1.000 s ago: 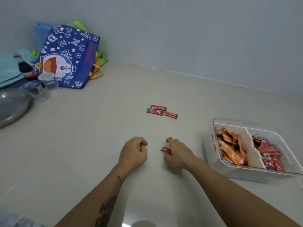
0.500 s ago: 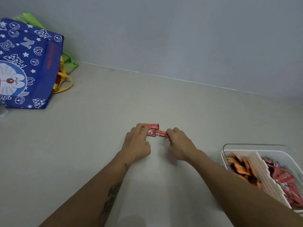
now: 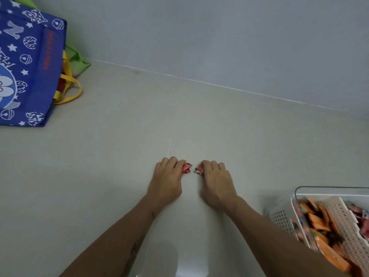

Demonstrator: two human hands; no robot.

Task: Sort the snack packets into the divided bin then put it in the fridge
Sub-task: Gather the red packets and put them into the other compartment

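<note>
a: what's on the worktop [image 3: 199,120]?

b: it's smooth, pale beige, faintly glossy. both hands lie palm-down near its middle, well left of the divided bin [image 3: 311,204]. the left hand [image 3: 166,177] has its fingers curled over a small red foil packet [image 3: 186,168]; the right hand [image 3: 216,179] is closed on another red packet with green print [image 3: 199,169].

a: how do the packets sit?

b: crinkly, shiny, mostly hidden under the fingertips. only their inner ends show, facing each other across a narrow gap, so i can't tell each one's long axis.

a: and the bin?

b: clear hard plastic with rounded corners, and a white perforated insert [image 3: 345,222] dividing it. orange packets [image 3: 319,226] are heaped left of the divider, red packets [image 3: 359,214] right of it.

a: anything else?

b: far left of the bin, a blue fabric bag [image 3: 28,62] with white cartoon prints and yellow handles.
</note>
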